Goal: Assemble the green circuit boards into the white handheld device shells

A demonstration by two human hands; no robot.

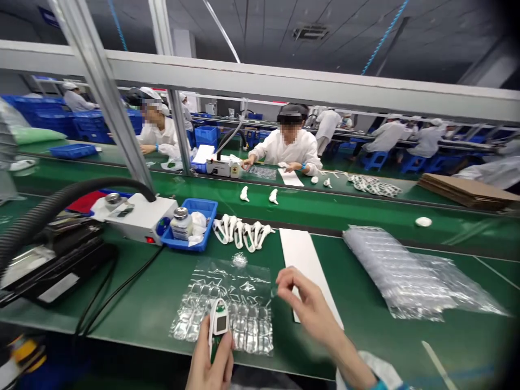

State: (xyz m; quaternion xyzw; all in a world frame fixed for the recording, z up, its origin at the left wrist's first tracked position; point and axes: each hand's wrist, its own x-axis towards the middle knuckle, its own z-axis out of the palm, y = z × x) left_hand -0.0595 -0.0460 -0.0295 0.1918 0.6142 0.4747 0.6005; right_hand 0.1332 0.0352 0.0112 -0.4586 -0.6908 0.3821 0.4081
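My left hand (213,352) grips a white handheld device (220,324) with a small grey screen and green circuit board showing. It is held upright over the near edge of a clear plastic sheet of pockets (252,325). My right hand (306,303) is raised to the right of that sheet, above a long white strip (303,252). Its fingers are curled in toward the thumb; whether something small is between them cannot be made out. Beyond the sheet lies a row of white curved casings (244,233), beside a small crumpled clear piece (239,260).
A blue tray (209,208) with a metal-topped bottle (181,222) stands by a white box (140,216) with a black hose. Stacked clear pocket sheets (396,271) lie right. White parts (273,196) rest on the green belt (325,208). A co-worker (288,141) sits opposite.
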